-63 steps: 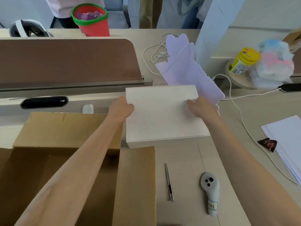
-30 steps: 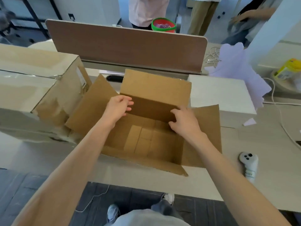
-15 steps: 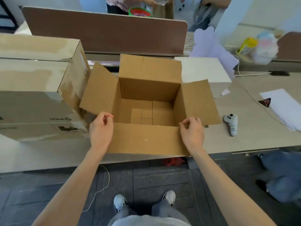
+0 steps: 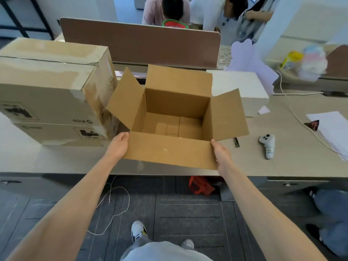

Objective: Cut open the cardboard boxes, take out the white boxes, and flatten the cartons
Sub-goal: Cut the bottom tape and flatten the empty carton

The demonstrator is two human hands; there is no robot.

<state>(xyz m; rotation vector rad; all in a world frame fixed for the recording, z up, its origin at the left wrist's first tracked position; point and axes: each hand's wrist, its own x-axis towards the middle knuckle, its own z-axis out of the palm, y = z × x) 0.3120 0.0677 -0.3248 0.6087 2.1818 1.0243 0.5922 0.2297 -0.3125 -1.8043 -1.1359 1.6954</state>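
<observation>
The left hand (image 4: 119, 146) presses flat against the left end of the near flap of the open carton (image 4: 177, 117), fingers pointing up along the flap's edge, thumb hidden; the right hand (image 4: 222, 157) mirrors it on the flap's right end, palm against the cardboard edge. Whether either hand truly grips the flap or only rests against it cannot be told. Between the hands the near flap folds out toward the person over the edge of the desk (image 4: 56, 159). Beyond the hands the carton stands upright with all four flaps spread and only its brown bottom panels showing inside. Just left of the left hand, touching the carton's left flap, two sealed cartons (image 4: 50, 95) are stacked, their tape intact. Beyond the right hand, behind the carton's right flap, the white box (image 4: 243, 87) lies flat on the desk. Right of the right hand lies a utility knife (image 4: 236, 142), partly tucked under the right flap, and farther right a white controller (image 4: 268, 146). Farther still, a stack of paper (image 4: 333, 129) lies at the desk's edge. A brown divider panel (image 4: 141, 44) stands behind the carton.
</observation>
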